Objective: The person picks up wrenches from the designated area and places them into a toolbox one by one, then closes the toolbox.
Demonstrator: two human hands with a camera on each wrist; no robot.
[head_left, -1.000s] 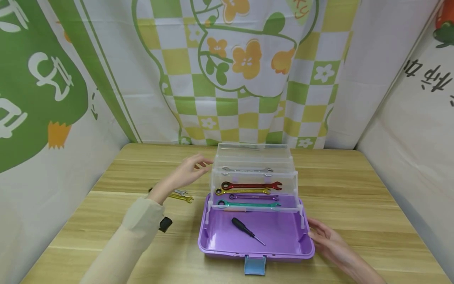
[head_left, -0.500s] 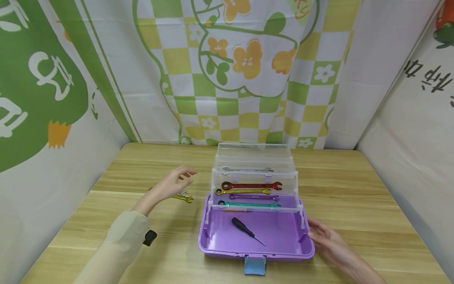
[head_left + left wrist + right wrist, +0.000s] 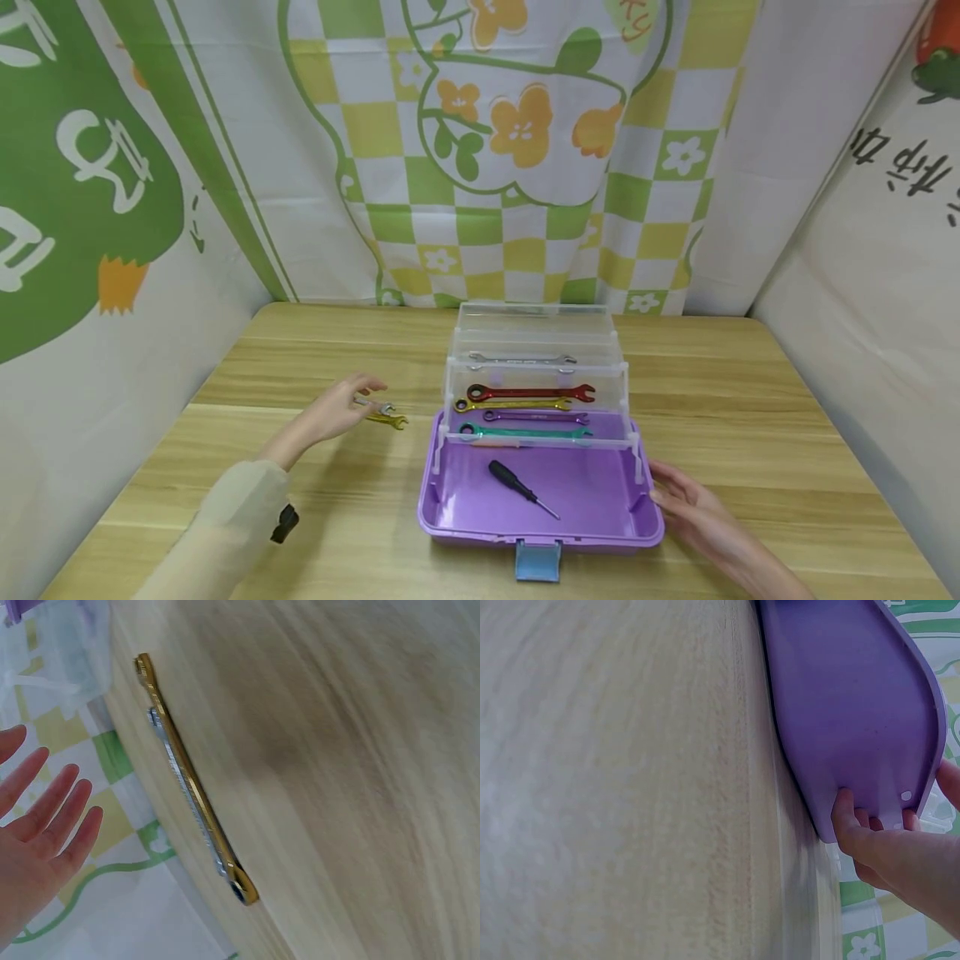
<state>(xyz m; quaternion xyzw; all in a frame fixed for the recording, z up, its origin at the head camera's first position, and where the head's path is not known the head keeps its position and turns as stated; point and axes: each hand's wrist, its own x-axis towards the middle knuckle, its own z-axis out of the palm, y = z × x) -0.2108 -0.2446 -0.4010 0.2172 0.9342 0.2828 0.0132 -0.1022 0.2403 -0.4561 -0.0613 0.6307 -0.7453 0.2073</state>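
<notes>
My left hand [image 3: 335,414] is over the table at the left, holding nothing, its fingers spread in the left wrist view. Below and beside it lie a gold wrench [image 3: 187,772] and a silver wrench [image 3: 184,787], side by side. A purple toolbox [image 3: 540,538] stands in the middle with its clear tiers raised. My right hand [image 3: 697,508] holds the toolbox's right side, the thumb at the rim and fingertips on the outer wall. Inside the toolbox lies a black-handled screwdriver [image 3: 522,487]. On the tiers are red [image 3: 531,392], yellow, purple, green and silver wrenches.
A blue latch [image 3: 537,562] hangs from the toolbox's front. The wooden table [image 3: 757,400] runs back to a patterned curtain [image 3: 517,225], with cloth walls on both sides. An orange piece shows under the lowest tier.
My left hand has moved left and down, away from the clear tiers to the two loose wrenches. My right hand stays on the toolbox's side.
</notes>
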